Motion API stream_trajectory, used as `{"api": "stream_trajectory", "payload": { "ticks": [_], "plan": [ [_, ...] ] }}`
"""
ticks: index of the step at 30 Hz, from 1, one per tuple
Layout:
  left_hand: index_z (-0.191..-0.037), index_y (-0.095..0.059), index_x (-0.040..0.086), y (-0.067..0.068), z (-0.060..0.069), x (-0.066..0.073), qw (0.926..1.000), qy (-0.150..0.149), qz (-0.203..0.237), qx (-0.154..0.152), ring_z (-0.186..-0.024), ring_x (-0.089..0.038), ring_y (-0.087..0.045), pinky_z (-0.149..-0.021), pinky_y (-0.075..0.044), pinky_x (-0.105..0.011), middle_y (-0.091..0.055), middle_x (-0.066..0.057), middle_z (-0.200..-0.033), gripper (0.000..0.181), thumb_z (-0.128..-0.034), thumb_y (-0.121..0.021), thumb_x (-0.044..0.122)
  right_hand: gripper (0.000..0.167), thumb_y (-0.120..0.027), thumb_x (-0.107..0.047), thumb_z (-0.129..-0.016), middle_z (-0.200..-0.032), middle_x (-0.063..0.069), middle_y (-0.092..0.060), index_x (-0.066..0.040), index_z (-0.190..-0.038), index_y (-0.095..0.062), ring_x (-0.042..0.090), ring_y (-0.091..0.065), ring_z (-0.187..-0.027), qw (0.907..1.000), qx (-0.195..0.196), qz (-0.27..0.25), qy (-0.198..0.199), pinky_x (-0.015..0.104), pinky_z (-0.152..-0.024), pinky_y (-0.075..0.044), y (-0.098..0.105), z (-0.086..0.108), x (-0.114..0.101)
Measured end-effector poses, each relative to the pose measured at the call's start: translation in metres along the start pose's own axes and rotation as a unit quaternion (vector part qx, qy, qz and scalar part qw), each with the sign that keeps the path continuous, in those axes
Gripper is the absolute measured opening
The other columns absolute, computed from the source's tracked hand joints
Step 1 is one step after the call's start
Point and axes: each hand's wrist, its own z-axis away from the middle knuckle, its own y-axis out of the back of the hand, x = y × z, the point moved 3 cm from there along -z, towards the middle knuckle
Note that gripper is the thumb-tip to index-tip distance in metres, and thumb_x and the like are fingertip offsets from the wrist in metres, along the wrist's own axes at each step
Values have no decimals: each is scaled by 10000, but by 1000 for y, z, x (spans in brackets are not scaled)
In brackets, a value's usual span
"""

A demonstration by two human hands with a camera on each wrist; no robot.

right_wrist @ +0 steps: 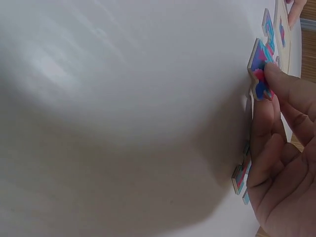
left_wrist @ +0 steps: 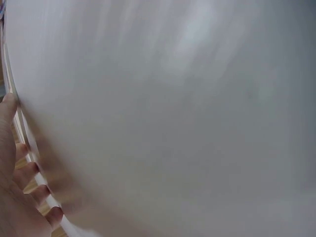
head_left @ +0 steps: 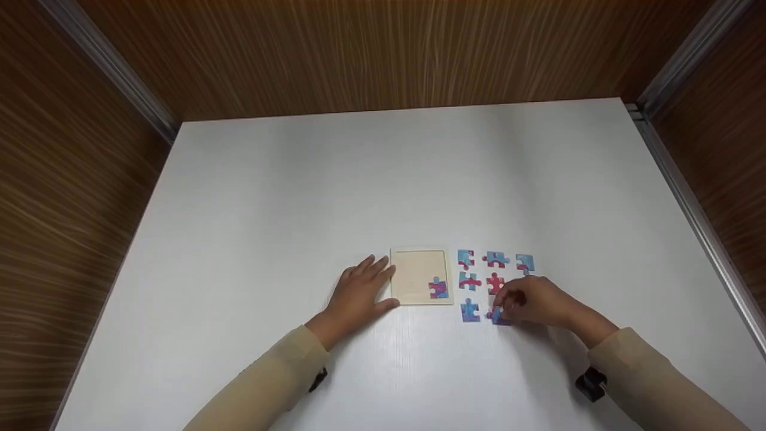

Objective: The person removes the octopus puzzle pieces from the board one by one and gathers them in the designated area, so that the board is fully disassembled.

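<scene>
A square wooden puzzle frame (head_left: 421, 248) lies on the white table, with one purple-and-red puzzle piece (head_left: 438, 288) in its lower right corner. My left hand (head_left: 357, 292) rests at the frame's left edge, fingers spread and straight, fingertips touching the rim. To the right of the frame, my right hand (head_left: 532, 299) pinches a blue-and-purple puzzle piece (right_wrist: 258, 69) between thumb and fingers. In the right wrist view that piece is tilted, apart from the table at its near side. Part of it is hidden behind the thumb.
Several loose puzzle pieces lie in rows right of the frame, among them a blue one (head_left: 470, 310), a red one (head_left: 495, 283) and a corner one (head_left: 525, 262). The white table (head_left: 383, 179) meets brown wood-grain panels (head_left: 383, 54) at the back and sides.
</scene>
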Motion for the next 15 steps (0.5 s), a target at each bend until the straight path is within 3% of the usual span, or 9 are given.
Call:
{"api": "stream_trajectory", "payload": {
  "ticks": [10, 15],
  "plan": [
    [-1448, -418, 128, -1, 0, -1, 10000, -24, 28, 38, -1395, -286, -247, -1046, -277, -494, -327, -56, -1517, 692, -906, -545, 539, 143, -765, -86, -797, -833, -44, -635, -148, -913, -708, 188, -533, -735, 9986, 139, -348, -361, 266, -618, -479, 3, -1, 0],
    [-1452, -411, 133, 0, 0, 0, 10000, 2, -10, -11, -1400, -279, -238, -1052, -275, -484, -317, -50, -1522, 693, -907, -544, 539, 156, -755, -62, -795, -843, -36, -645, -107, -934, -699, 181, -545, -743, 9986, 254, -445, -129, 259, -637, -485, 4, -7, -5]
  ]
}}
